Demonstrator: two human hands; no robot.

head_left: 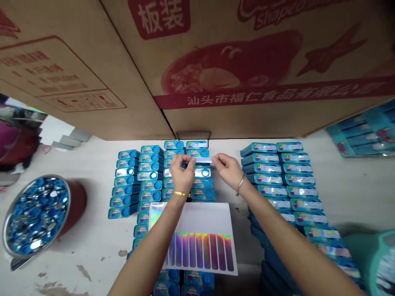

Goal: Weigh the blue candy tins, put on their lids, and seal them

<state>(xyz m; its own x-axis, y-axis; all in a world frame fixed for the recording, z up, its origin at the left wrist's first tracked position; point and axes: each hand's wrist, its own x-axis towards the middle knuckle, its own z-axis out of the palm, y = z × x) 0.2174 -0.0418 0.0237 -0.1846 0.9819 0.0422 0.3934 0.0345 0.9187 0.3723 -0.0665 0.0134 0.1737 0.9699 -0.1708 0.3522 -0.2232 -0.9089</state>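
A narrow, shiny sticker strip (203,160) is stretched level between my two hands. My left hand (182,172) pinches its left end between thumb and fingers, and my right hand (228,169) pinches the right end. Right under the strip stand rows of small blue boxes (202,183) with printed ends. Below my wrists a white sticker sheet (206,216) lies across the boxes, with several rainbow-coloured strips (199,250) along its lower part. My left forearm covers part of that sheet. Whether the strip touches a box, I cannot tell.
Large cardboard cartons (234,119) wall off the back. At right, more blue boxes (267,179) stand in rows with shiny strips on them. A pot (77,205) full of blue and silver pieces stands left. A turquoise container (358,250) is at lower right.
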